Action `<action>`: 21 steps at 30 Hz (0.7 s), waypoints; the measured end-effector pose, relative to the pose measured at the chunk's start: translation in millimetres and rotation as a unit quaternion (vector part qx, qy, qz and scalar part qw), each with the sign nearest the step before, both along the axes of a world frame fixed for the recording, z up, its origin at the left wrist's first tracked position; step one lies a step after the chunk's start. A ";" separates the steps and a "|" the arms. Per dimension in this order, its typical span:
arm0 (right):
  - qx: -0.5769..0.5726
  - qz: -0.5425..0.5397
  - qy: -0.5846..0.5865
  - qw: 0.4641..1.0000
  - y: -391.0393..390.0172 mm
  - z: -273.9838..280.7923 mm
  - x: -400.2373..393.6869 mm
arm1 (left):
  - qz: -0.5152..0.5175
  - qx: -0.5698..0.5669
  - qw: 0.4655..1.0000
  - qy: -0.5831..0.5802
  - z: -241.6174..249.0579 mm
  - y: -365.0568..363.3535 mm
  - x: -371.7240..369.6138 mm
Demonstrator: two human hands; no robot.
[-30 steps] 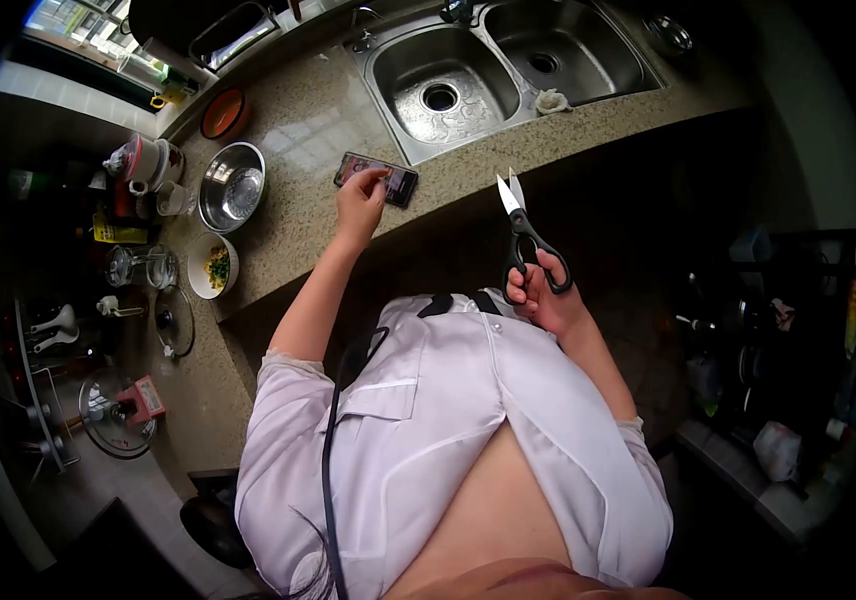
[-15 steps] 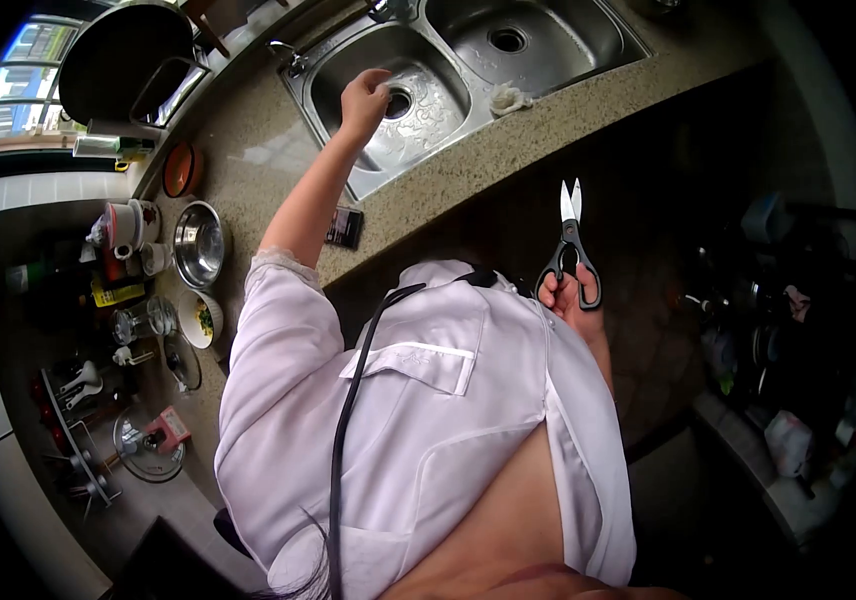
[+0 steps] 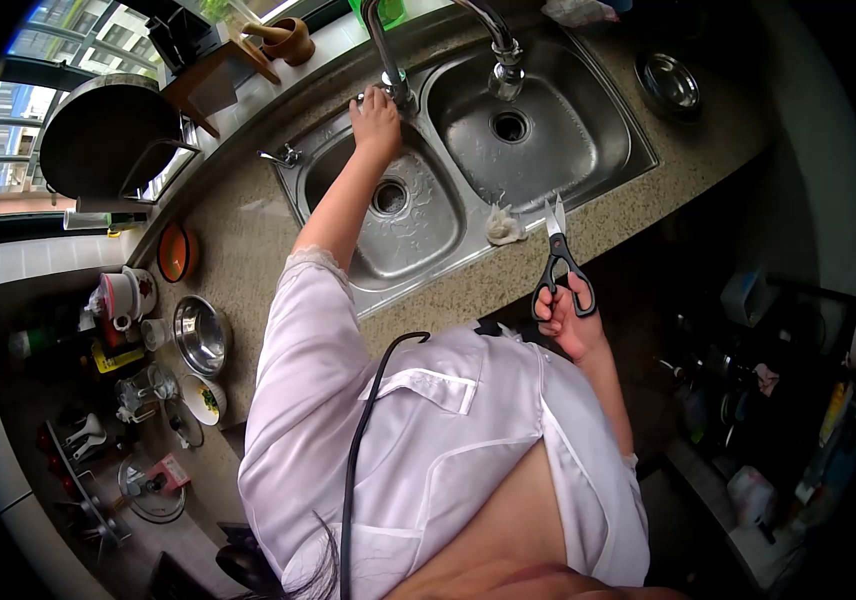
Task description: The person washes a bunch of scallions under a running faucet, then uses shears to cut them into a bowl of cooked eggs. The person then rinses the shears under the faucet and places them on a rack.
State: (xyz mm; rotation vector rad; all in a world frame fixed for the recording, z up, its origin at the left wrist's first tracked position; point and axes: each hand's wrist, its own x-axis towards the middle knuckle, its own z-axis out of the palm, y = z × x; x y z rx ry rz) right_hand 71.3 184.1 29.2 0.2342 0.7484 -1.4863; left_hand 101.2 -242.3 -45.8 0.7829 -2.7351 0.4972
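Observation:
My left hand [image 3: 376, 125] reaches over the left sink basin [image 3: 413, 215], its fingers bent over the handle at the base of the faucet [image 3: 384, 50]. In my right hand [image 3: 570, 318] are black-handled scissors [image 3: 555, 250], held by their finger loops. Their blades point away from me, slightly apart, beside the counter's front edge. A crumpled whitish cloth [image 3: 504, 226] lies on the sink's front rim, just left of the blade tips. Water drops wet the left basin.
On the right is the second basin [image 3: 548, 130], with a metal dish [image 3: 670, 84] beyond it. A steel bowl [image 3: 200, 335], an orange bowl [image 3: 176, 252] and a bowl of food [image 3: 204, 399] stand on the left counter [image 3: 248, 230]. A wooden mortar [image 3: 293, 42] sits near the window.
My left hand has moved from above the left drain to the faucet base. The scissors have come up beside the counter edge. The view has shifted, showing more of the faucets and window.

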 end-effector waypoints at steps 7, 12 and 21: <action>0.011 0.101 0.007 0.995 -65.3 -5.6 -69.5 | -0.009 0.090 0.996 -0.012 -7.0 -1.0 24.5; -0.026 0.142 -0.048 0.988 -118.0 -17.5 -121.6 | -0.019 0.170 0.984 0.051 4.2 29.4 62.7; -0.137 0.150 -0.161 0.966 -160.3 -48.4 -152.3 | 0.025 0.404 0.914 0.004 9.7 181.0 155.0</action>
